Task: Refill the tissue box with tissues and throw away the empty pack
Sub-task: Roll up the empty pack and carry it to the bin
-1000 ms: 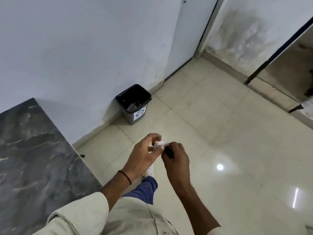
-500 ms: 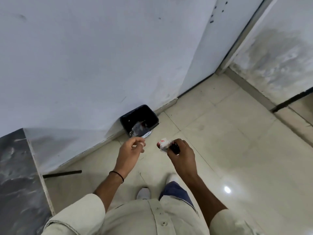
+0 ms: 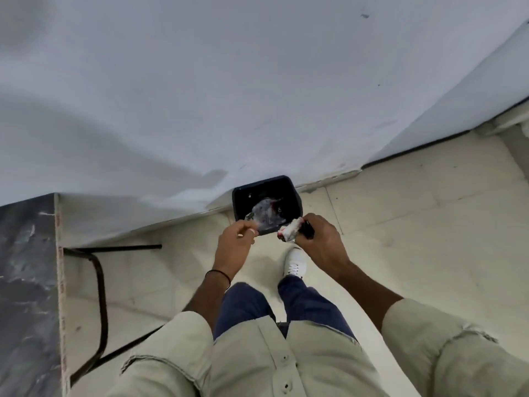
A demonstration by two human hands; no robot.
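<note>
A small black bin (image 3: 294, 196) stands on the floor against the white wall, with crumpled clear plastic inside. My right hand (image 3: 320, 242) holds the crushed white and red tissue pack (image 3: 289, 233), along with a small black thing, just at the bin's near right edge. My left hand (image 3: 236, 243) hovers at the bin's near left edge, fingers curled loosely, with nothing visibly in it. The tissue box is out of view.
A dark marble tabletop (image 3: 27, 296) fills the lower left, with its black metal leg frame (image 3: 98, 296) underneath. White wall (image 3: 257, 96) rises right behind the bin. Pale floor tiles (image 3: 415, 224) spread to the right. My white shoe (image 3: 294, 262) is just short of the bin.
I have walked up to the bin, which now sits right under my hands. My hands came apart; the pack stays in my right hand and the left has let go of it.
</note>
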